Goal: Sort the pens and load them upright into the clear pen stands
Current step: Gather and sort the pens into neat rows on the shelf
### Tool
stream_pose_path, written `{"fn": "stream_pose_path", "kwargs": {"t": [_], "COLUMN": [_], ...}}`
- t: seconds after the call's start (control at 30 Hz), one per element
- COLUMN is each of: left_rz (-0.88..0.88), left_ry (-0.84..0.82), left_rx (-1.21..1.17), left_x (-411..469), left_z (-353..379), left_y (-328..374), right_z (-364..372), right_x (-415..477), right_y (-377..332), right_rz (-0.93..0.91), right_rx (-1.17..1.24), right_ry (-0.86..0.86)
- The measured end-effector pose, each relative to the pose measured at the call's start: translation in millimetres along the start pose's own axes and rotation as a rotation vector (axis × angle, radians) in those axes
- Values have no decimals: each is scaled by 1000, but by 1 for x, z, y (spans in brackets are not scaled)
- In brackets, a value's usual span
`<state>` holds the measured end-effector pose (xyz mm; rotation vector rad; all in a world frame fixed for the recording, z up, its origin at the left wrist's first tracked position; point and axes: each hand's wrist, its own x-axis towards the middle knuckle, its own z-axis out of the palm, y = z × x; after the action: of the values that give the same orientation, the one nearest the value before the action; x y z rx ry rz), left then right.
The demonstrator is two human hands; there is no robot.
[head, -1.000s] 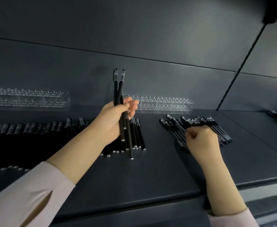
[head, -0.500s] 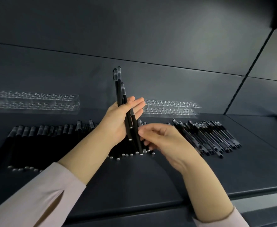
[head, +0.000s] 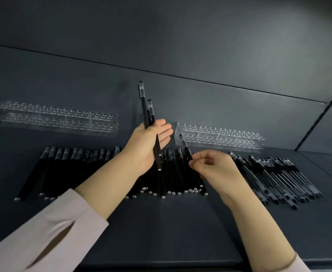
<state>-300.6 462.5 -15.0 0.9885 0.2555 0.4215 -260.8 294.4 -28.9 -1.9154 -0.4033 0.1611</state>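
1. Since half a second ago: right hand [head: 214,165] has drawn back from the left hand's bundle, now apart from it, carrying one pen [head: 185,146] pinched between thumb and forefinger, cap end tilted up toward the right pen stand [head: 218,137].
2. Left hand [head: 147,142]: palm half open, four fingers [head: 164,128] extended; thumb side holds a small bundle of pens [head: 146,108] near upright, two cap ends visible above the hand. Exact count uncertain.
3. Right-hand fingers: closed on the single pen only; remaining fingers curled.
4. Row of pens [head: 66,165]: lying side by side on the desk [head: 161,228], beneath and left of the left-hand fingers.
5. Loose heap of pens [head: 273,177]: right of the right-hand fingers, unsorted.
6. Left pen stand [head: 57,118]: clear, beyond the row; both stands appear unloaded.
7. Step in hand, judged: sorting, one pen being separated.
8. Next move calls for turning the pen vertical and aligning it over a stand hole, or laying it down sorted.
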Motion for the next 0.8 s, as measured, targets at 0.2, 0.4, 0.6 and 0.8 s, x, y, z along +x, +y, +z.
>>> {"fn": "stream_pose_path", "kwargs": {"t": [0.2, 0.4, 0.6, 0.8], "left_rz": [-36, -41, -18, 3], "left_ry": [-10, -18, -58, -143], "left_rx": [26, 105, 175, 152], "left_x": [0, -3, -6, -12], "left_z": [-1, 0, 2, 10], "left_y": [-2, -4, -6, -7], "right_z": [7, 11, 13, 13], "right_x": [1, 0, 1, -1], "right_y": [6, 4, 5, 3], "right_rz": [-74, -143, -213, -199], "right_rx": [-271, -399, -484, -76], "right_ry": [49, 85, 89, 41]}}
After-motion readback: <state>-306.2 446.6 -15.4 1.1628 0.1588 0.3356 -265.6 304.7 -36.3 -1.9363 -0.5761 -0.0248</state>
